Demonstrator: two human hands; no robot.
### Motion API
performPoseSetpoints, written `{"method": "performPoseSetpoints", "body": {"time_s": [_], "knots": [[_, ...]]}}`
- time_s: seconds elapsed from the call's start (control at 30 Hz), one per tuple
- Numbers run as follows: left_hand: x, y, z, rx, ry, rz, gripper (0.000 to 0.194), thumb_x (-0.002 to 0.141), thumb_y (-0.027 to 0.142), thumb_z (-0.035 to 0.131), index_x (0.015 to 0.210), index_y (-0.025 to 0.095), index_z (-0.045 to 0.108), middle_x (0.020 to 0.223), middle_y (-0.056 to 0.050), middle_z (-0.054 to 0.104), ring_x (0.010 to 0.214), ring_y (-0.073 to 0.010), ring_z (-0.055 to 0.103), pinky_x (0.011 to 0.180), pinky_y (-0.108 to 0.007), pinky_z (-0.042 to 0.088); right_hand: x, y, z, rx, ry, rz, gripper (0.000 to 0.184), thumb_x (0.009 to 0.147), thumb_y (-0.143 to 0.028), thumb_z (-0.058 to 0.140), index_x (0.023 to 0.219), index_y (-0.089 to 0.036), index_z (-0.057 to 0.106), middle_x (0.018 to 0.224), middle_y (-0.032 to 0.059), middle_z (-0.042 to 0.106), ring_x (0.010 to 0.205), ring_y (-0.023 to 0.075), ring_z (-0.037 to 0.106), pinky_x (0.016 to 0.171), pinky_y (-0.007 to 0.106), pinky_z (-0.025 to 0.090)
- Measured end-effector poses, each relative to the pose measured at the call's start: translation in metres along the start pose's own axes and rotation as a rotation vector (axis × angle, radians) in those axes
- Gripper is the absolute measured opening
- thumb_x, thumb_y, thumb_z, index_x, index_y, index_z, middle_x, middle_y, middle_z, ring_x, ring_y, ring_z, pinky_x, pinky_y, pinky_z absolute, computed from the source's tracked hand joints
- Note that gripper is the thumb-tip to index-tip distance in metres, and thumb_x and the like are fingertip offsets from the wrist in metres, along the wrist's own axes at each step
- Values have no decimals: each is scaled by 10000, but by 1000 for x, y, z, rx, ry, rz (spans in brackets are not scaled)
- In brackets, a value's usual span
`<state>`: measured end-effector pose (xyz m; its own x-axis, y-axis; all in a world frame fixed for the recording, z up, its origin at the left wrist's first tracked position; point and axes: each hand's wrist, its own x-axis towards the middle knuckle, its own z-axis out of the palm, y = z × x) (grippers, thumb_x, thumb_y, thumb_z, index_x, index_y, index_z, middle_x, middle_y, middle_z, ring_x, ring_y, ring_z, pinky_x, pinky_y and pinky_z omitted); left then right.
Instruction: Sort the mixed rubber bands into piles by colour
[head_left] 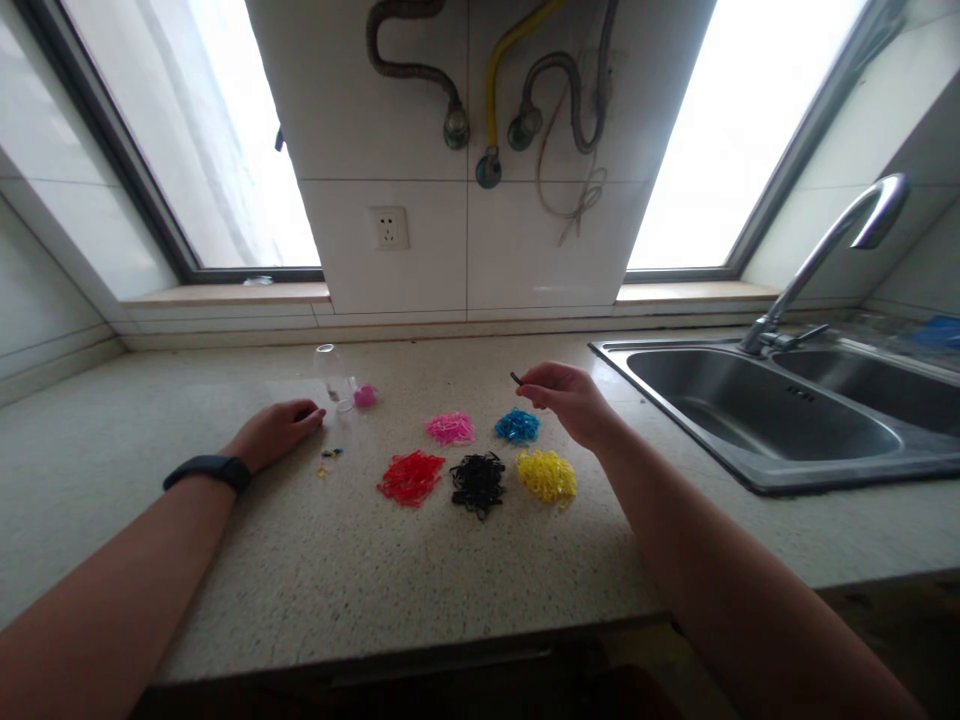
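My right hand (566,398) is raised over the counter, thumb and finger pinching a small black rubber band (516,378). Below it lie heaps of little rubber bands: a blue pile (517,427), a yellow pile (547,477), a black pile (478,484), a pink pile (450,428) and a red pile (411,477). My left hand (281,433), wearing a black wristband (210,473), rests on the counter with its fingers curled in; nothing shows in it. Close by are a few loose mixed-colour bands (328,460) and a clear plastic container (332,377) with a pink piece (365,396) beside it.
A steel sink (757,400) with a curved tap (825,250) is set into the speckled counter (360,590) on the right. Behind stands a tiled wall with a socket (389,229) and hoses (570,90), between two bright windows.
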<state>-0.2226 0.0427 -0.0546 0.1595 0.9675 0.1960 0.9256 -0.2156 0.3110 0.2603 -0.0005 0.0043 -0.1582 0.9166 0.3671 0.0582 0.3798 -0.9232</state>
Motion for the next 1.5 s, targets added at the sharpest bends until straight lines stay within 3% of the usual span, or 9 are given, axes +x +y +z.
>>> {"method": "performPoseSetpoints", "body": {"time_s": [0.2, 0.33, 0.43, 0.67, 0.87, 1.2, 1.5], "knots": [[-1, 2, -1, 4, 14, 6, 406, 874, 539, 443, 851, 207, 676, 736, -25, 677, 673, -186, 576, 635, -276, 359, -3, -4, 5, -19, -24, -16, 240, 698, -386, 797, 843, -213, 715, 786, 24, 697, 651, 115, 561, 606, 284, 475], [-2, 6, -3, 10, 19, 1, 422, 879, 550, 434, 852, 209, 681, 735, -26, 679, 671, -189, 578, 641, -283, 366, -7, -3, 11, -150, -95, -27, 235, 727, -406, 777, 839, -207, 724, 703, 1, 648, 614, 108, 525, 574, 278, 439], [-3, 8, -3, 0, 22, 0, 413, 869, 547, 442, 854, 215, 687, 739, -24, 688, 674, -194, 585, 643, -285, 370, -11, -6, 16, -338, -203, -98, 202, 774, -384, 744, 843, -195, 738, 677, -4, 618, 622, 111, 514, 590, 281, 430], [-3, 8, -3, 18, 11, -3, 442, 889, 574, 413, 857, 211, 663, 752, -27, 688, 698, -199, 604, 641, -274, 373, -14, -10, 22, -685, -530, -337, 108, 860, -303, 698, 891, -217, 756, 854, 33, 708, 875, 165, 597, 832, 315, 446], [-3, 9, -4, 33, 11, 8, 433, 898, 562, 414, 843, 206, 654, 719, -20, 668, 678, -195, 595, 624, -276, 359, -12, 0, 22, -775, -625, -354, 101, 873, -309, 691, 911, -239, 754, 888, 21, 730, 913, 173, 597, 862, 313, 422], [-2, 6, -2, 34, 10, 8, 437, 901, 567, 409, 849, 205, 649, 736, -21, 667, 689, -191, 594, 638, -275, 362, -13, -1, 18, -818, -646, -334, 153, 889, -351, 668, 926, -245, 771, 884, 27, 741, 901, 178, 604, 864, 323, 416], [-3, 7, -3, 37, 7, 8, 441, 907, 569, 405, 874, 206, 653, 750, -23, 670, 699, -194, 599, 638, -276, 362, 0, 10, -1, -888, -357, -275, 195, 895, -341, 621, 835, -216, 757, 785, 44, 710, 797, 176, 604, 757, 307, 438]]}}
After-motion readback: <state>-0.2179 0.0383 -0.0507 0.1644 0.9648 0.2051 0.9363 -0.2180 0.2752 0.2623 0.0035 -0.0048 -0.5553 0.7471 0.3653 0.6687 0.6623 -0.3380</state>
